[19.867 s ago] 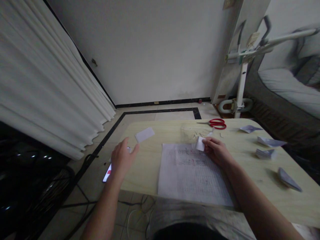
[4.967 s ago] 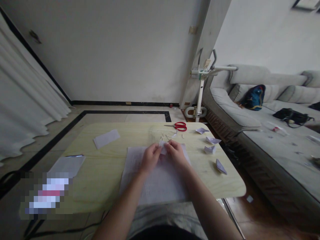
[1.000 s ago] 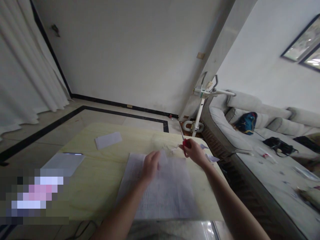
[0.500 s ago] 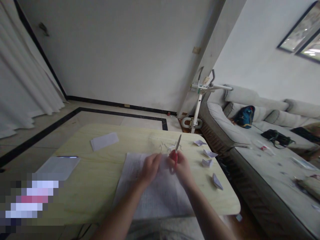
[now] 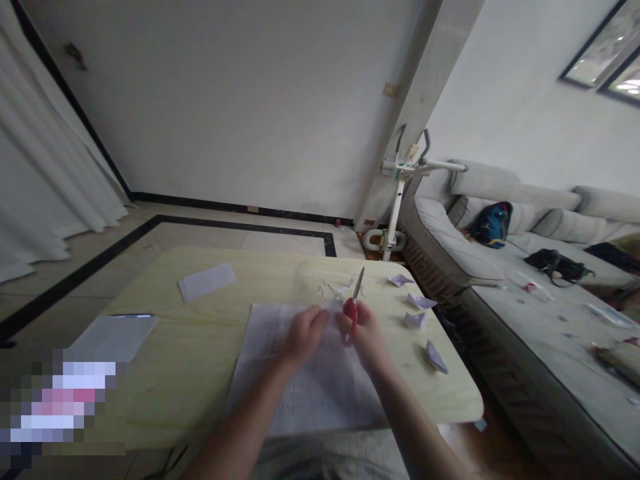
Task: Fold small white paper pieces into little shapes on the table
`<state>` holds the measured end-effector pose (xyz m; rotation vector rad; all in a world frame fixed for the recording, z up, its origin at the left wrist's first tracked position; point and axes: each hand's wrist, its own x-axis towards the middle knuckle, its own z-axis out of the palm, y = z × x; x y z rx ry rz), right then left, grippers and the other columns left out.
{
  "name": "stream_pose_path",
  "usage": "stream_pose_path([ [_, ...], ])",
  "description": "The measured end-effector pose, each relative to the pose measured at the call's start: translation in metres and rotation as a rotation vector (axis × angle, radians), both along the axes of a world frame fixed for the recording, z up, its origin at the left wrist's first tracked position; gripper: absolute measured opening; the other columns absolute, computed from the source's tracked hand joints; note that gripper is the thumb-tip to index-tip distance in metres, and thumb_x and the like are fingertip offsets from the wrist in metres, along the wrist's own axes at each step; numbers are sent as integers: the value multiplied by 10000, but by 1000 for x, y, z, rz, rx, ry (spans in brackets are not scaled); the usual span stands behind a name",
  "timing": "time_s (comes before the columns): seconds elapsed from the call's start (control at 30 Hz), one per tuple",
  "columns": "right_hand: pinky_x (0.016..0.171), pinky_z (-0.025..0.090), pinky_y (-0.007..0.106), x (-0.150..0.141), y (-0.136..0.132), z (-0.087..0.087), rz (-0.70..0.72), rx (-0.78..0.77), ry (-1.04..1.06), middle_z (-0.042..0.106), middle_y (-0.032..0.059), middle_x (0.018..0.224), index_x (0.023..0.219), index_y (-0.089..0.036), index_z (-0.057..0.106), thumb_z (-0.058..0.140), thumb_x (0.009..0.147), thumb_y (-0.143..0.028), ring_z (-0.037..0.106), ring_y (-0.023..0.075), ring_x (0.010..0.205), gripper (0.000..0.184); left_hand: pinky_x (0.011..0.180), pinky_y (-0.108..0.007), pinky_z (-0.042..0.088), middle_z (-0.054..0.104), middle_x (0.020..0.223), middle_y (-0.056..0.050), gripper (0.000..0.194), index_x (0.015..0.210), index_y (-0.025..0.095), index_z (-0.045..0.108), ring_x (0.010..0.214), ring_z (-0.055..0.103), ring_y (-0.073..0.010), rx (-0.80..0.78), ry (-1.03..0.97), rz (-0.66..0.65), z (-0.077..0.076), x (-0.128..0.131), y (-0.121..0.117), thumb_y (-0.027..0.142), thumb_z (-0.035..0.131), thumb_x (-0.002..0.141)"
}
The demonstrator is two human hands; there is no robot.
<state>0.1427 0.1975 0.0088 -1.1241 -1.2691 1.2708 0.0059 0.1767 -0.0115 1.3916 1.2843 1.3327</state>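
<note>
Grips red scissors point(image 5: 354, 311) in right hand point(image 5: 369, 333), aimed near twelve o'clock; curls left hand point(image 5: 303, 333), cannot tell hold; seemingly readies cut, needs steadiness.

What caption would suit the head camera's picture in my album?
Red-handled scissors in the right hand, left hand close by over a large sheet, four folded papers to the right.

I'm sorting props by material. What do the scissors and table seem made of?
Scissors: blades probably metal, grey and faintly shiny; handles perhaps smooth plastic, evenly red. Table: wood or wood-look laminate, seemingly matte, with pale streaky grain.
</note>
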Motion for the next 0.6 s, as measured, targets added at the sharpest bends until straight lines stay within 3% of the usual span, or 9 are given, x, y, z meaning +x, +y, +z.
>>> stream_pose_path([
  [0.17,461,382,206,2,0,-6,55,42,-47,484,-62,596,724,-193,498,701,674,-293,465,92,503,232,427,-197,368,499,560,56,289,670,190,505,453,489,-92,-101,-222,-68,0,3,-1,426,566,825],
  [0.4,574,440,254,16,-8,-11,70,98,-188,552,-14,703,821,-183,526,643,782,-365,544,137,631,220,392,-175,372,622,578,22,321,754,170,543,438,545,-95,-182,-489,209,9,-5,5,469,660,740],
  [0.6,617,428,270,19,-18,0,202,152,-414,554,-11,723,814,-187,530,621,799,-296,525,151,672,143,438,-183,401,666,633,-3,304,740,149,576,452,546,-79,-142,-548,193,9,-8,8,422,706,705],
])
